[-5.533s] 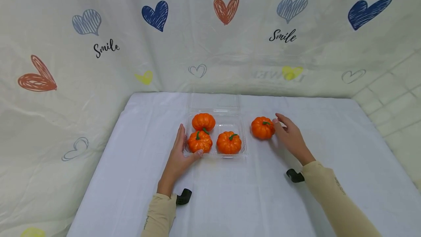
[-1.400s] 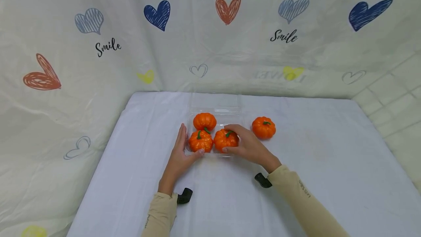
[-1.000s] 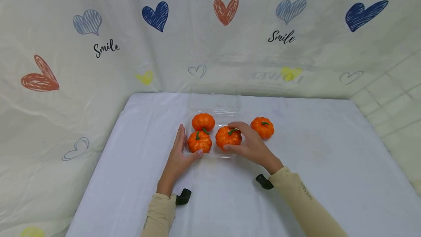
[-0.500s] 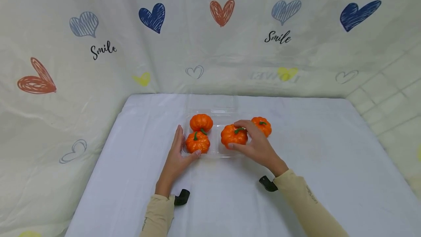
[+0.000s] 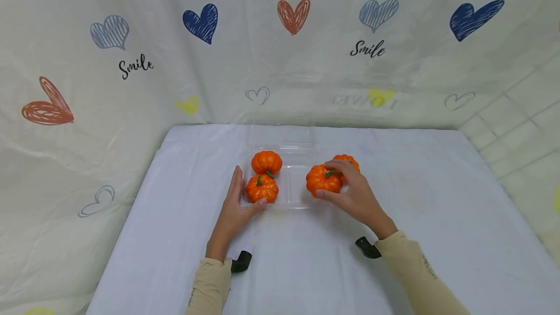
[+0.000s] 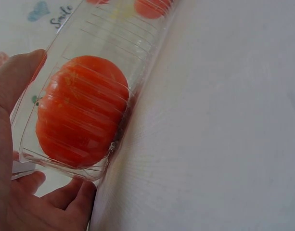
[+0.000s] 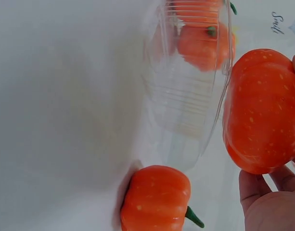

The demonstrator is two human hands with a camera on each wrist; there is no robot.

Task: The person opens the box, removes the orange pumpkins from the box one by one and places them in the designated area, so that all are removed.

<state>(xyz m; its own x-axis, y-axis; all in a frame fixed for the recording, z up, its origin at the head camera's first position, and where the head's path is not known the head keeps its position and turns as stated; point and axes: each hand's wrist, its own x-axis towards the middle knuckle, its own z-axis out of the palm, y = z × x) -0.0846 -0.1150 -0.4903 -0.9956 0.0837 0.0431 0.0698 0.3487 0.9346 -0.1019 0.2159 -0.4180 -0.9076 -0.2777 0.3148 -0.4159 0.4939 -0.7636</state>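
A clear plastic clamshell container point(image 5: 297, 204) lies with its lid point(image 5: 280, 135) folded back toward the wall. Two orange toy pumpkins with green stems sit in its left half, one at the back point(image 5: 266, 162) and one in front point(image 5: 262, 188). My left hand point(image 5: 233, 215) holds the container's front left corner, fingers along the side and thumb at the front edge. A third toy pumpkin point(image 7: 262, 110) is gripped by my right hand point(image 5: 356, 198), raised at the container's right rim. On the cloth to the right, a fourth toy pumpkin point(image 7: 157, 199) is partly hidden behind that hand.
A white cloth point(image 5: 175, 198) covers the table. Behind it hangs a pale curtain point(image 5: 245, 62) printed with hearts and the word "Smile". Black camera mounts point(image 5: 241, 261) stick out from both wrists.
My right hand has moved from beside the outer pumpkin to the front right one, gripped it, lifted it and carried it rightward to the rim. The left hand has stayed on the container.
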